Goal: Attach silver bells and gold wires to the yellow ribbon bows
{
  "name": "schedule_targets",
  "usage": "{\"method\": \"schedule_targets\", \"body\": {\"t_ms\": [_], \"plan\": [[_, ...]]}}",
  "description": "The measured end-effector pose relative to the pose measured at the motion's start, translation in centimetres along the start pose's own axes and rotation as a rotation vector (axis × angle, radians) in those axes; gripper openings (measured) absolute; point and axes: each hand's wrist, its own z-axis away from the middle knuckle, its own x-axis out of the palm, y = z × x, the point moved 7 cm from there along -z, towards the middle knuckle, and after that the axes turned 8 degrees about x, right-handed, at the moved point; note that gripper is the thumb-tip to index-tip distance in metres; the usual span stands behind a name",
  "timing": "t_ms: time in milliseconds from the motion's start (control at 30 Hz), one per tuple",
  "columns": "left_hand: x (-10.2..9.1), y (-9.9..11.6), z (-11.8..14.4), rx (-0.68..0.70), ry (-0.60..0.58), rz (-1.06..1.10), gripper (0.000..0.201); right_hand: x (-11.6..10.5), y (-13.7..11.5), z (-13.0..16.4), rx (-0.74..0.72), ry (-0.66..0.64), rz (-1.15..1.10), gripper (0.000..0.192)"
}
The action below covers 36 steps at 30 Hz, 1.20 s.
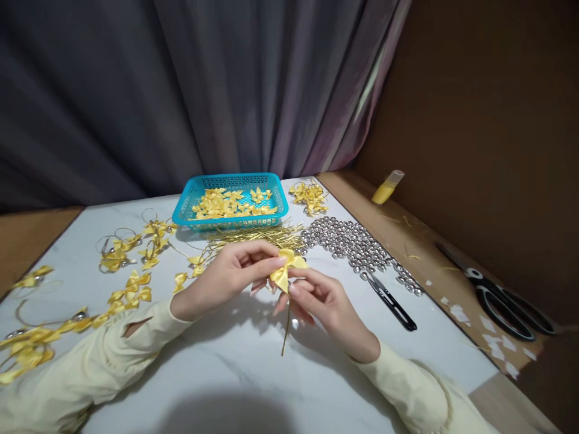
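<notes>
Both hands meet above the middle of the white table. My left hand pinches the top of a small yellow ribbon bow with thumb and forefinger. My right hand grips the same bow from below. A thin gold cord hangs down from the bow toward the table. Pale yellow sleeves cover both forearms.
A teal basket of yellow bows stands at the back. Gold cords lie in front of it, silver bells to the right, small black snips beside them. Finished bows with rings spread left. Large scissors and a glue bottle rest on the wooden ledge.
</notes>
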Motion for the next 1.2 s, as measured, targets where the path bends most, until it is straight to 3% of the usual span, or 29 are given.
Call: {"method": "schedule_targets", "body": {"t_ms": [133,200,433,667,900,1200], "plan": [[-0.3,-0.1,-0.1,0.019,0.027,-0.013,0.015,-0.5,0.4,-0.2,0.094,-0.010,-0.168,0.018],[-0.4,0.0,-0.2,0.020,0.039,-0.024,0.014,-0.8,0.5,-0.1,0.097,-0.023,-0.195,0.023],[-0.9,-0.4,-0.4,0.035,0.095,-0.053,0.014,0.0,0.0,0.6,0.062,-0.077,-0.069,0.024],[0.1,-0.9,0.0,-0.046,-0.001,0.132,0.016,1.2,1.4,0.0,0.133,-0.211,-0.116,0.030],[0.5,-0.9,0.3,-0.102,-0.108,0.148,0.017,0.9,0.9,0.1,0.123,-0.230,-0.224,0.025],[0.2,-1.0,0.1,-0.083,-0.092,0.106,0.014,0.3,0.3,0.5,0.061,-0.282,-0.244,0.010]]}}
